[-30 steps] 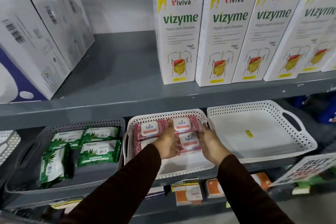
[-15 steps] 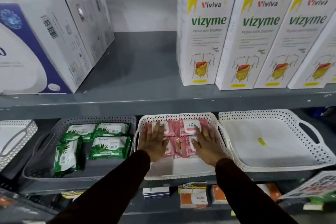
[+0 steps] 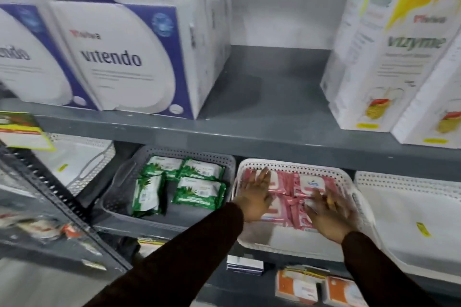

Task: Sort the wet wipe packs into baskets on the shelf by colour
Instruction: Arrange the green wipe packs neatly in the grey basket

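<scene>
The pink soft plastic wet wipe packs [image 3: 287, 192] w/ white label panels sit in a bunch at the back half of the white perforated plastic basket [image 3: 294, 166] on the lower grey metal shelf [image 3: 249, 139]. Prob light and squishy, film a bit slippery imo, so best grabbed across the short sides or pinched flat top/bottom, not by the crinkly end seams. Nothing fragile there.

Left hand [image 3: 255, 194] is flat on the left packs, fingers spread and straight, palm down, not gripping anything. Right hand [image 3: 329, 212] is blurry, looks spread open over the right packs, fingers splayed, can't tell if it's actually touching; holding nothing afaict.

Just left, the grey perforated plastic basket [image 3: 189, 154] has the green wet wipe packs [image 3: 197, 192] w/ leaf print and white labels, four or so, one propped at a tilt on the left. To the right is another white perforated basket [image 3: 409, 182], no packs in it, just a small yellow sticker. Both colours look sorted already.

Up top: white-and-purple cardboard boxes [image 3: 119, 57] marked "vitendo" and tall white-and-yellow cartons [image 3: 389, 57]. Orange-and-white small boxes [image 3: 296, 286] one shelf down.
</scene>
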A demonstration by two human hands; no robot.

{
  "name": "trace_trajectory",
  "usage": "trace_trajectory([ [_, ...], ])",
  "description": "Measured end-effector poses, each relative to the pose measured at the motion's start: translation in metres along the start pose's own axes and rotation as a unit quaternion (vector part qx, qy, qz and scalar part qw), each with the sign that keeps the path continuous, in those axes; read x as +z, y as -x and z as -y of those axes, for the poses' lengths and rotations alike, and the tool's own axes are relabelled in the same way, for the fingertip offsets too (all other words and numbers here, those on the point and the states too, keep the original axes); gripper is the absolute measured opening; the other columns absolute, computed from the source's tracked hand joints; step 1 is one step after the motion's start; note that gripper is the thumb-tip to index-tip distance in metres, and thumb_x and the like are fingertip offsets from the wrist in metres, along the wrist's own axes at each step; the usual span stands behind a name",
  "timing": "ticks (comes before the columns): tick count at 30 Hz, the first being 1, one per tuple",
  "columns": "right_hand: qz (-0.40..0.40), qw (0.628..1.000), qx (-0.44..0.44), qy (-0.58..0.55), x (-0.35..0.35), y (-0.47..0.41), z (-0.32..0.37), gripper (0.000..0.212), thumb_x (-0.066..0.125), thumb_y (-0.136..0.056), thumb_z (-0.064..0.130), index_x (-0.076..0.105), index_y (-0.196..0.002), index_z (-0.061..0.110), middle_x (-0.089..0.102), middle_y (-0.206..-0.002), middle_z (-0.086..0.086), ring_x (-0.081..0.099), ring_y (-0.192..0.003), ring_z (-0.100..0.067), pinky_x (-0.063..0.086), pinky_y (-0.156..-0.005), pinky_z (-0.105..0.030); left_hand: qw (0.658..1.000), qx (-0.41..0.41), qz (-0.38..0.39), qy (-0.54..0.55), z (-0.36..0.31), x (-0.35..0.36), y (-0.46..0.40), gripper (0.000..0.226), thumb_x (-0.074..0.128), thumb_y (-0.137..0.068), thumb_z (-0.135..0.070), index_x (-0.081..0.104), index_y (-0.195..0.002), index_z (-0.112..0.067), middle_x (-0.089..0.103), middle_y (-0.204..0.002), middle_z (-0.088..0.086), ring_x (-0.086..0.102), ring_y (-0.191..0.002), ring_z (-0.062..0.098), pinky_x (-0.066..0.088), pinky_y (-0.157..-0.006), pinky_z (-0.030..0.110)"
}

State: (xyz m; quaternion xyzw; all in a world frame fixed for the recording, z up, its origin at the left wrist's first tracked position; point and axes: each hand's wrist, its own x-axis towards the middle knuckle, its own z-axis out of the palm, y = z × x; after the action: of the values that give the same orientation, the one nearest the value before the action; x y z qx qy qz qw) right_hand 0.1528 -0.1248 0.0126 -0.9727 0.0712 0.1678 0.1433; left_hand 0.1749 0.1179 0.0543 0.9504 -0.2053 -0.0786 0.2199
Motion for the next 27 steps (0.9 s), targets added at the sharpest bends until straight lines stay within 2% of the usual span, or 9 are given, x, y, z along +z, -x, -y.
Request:
trace_trajectory([
  [4,-0.138,0.980,-0.070,-0.124,0.007,0.029,0.082,0.064,0.037,-0.104,0.039,0.013,-0.159,0.016,0.012,-0.167,-0.016,0.015,-0.152,-0.037,0.013,-0.124,-0.044,0.967,-0.052,-0.166,0.187,0.067,-0.043,0.054,0.050,0.042,-0.101,-0.021,0.033,-0.149,-0.010,0.030,-0.155,0.005,0.022,-0.144,0.020,0.016,-0.119,0.035],
  [6,-0.164,0.957,-0.156,-0.181,0.010,0.054,0.143,0.056,0.041,-0.105,0.023,0.024,-0.157,0.016,0.023,-0.164,-0.012,0.028,-0.149,-0.032,0.022,-0.120,-0.030,0.980,-0.102,-0.141,0.092,0.119,-0.055,0.075,0.050,0.038,-0.099,-0.025,0.038,-0.146,-0.009,0.034,-0.153,0.009,0.027,-0.143,0.025,0.021,-0.116,0.034],
  [9,-0.101,0.938,-0.278,-0.180,0.024,0.066,0.219,0.050,0.043,-0.104,0.016,0.035,-0.153,0.019,0.024,-0.161,0.006,0.030,-0.146,-0.011,0.010,-0.111,-0.006,0.993,-0.091,-0.062,-0.031,0.155,-0.060,0.096,0.048,0.036,-0.095,-0.029,0.056,-0.131,-0.004,0.056,-0.134,0.018,0.052,-0.124,0.036,0.042,-0.101,0.040],
  [11,-0.031,0.940,-0.306,-0.148,0.039,0.057,0.260,0.052,0.042,-0.104,0.018,0.031,-0.156,0.021,0.017,-0.166,0.002,0.017,-0.153,-0.017,0.009,-0.118,-0.018,0.994,-0.068,-0.059,-0.054,0.167,-0.062,0.103,0.038,0.046,-0.092,-0.018,0.062,-0.124,-0.005,0.064,-0.124,0.014,0.062,-0.111,0.033,0.048,-0.093,0.036],
  [16,0.085,0.961,-0.254,0.074,0.068,0.030,0.288,0.067,0.037,-0.104,0.040,-0.001,-0.159,0.030,-0.022,-0.165,-0.001,-0.019,-0.152,-0.029,0.003,-0.124,-0.055,0.984,-0.130,-0.116,-0.020,0.193,-0.093,0.127,0.037,0.054,-0.091,-0.009,0.063,-0.126,-0.013,0.061,-0.131,0.010,0.055,-0.120,0.030,0.042,-0.098,0.030],
  [18,0.096,0.961,-0.244,0.086,0.070,0.031,0.290,0.071,0.039,-0.104,0.034,-0.006,-0.158,0.032,-0.030,-0.160,0.004,-0.024,-0.151,-0.028,0.002,-0.123,-0.056,0.978,-0.182,-0.093,-0.049,0.217,-0.107,0.137,0.036,0.053,-0.088,-0.004,0.066,-0.120,-0.014,0.066,-0.123,0.013,0.060,-0.115,0.031,0.047,-0.093,0.032],
  [21,0.099,0.965,-0.235,0.066,0.069,0.033,0.294,0.075,0.039,-0.101,0.016,-0.005,-0.158,0.034,-0.027,-0.162,0.006,-0.024,-0.151,-0.025,0.000,-0.124,-0.054,0.988,-0.153,0.014,-0.020,0.255,-0.124,0.149,0.052,0.055,-0.092,-0.003,0.061,-0.124,-0.043,0.055,-0.138,0.013,0.051,-0.126,0.031,0.042,-0.103,0.037],
  [24,0.091,0.968,-0.230,0.041,0.073,0.032,0.293,0.071,0.041,-0.103,0.023,-0.002,-0.158,0.035,-0.023,-0.164,0.005,-0.023,-0.151,-0.024,0.000,-0.124,-0.053,0.990,-0.102,0.085,-0.042,0.269,-0.131,0.152,0.052,0.052,-0.098,-0.008,0.042,-0.146,-0.024,0.035,-0.154,0.005,0.034,-0.140,0.025,0.027,-0.111,0.031],
  [27,0.083,0.971,-0.223,0.022,0.079,0.030,0.292,0.073,0.045,-0.102,0.020,0.001,-0.158,0.038,-0.020,-0.166,0.006,-0.022,-0.152,-0.023,0.002,-0.125,-0.051,0.990,-0.091,0.086,-0.065,0.275,-0.130,0.149,0.069,0.059,-0.089,0.004,0.035,-0.149,-0.021,0.028,-0.157,0.002,0.029,-0.142,0.022,0.030,-0.110,0.024],
])
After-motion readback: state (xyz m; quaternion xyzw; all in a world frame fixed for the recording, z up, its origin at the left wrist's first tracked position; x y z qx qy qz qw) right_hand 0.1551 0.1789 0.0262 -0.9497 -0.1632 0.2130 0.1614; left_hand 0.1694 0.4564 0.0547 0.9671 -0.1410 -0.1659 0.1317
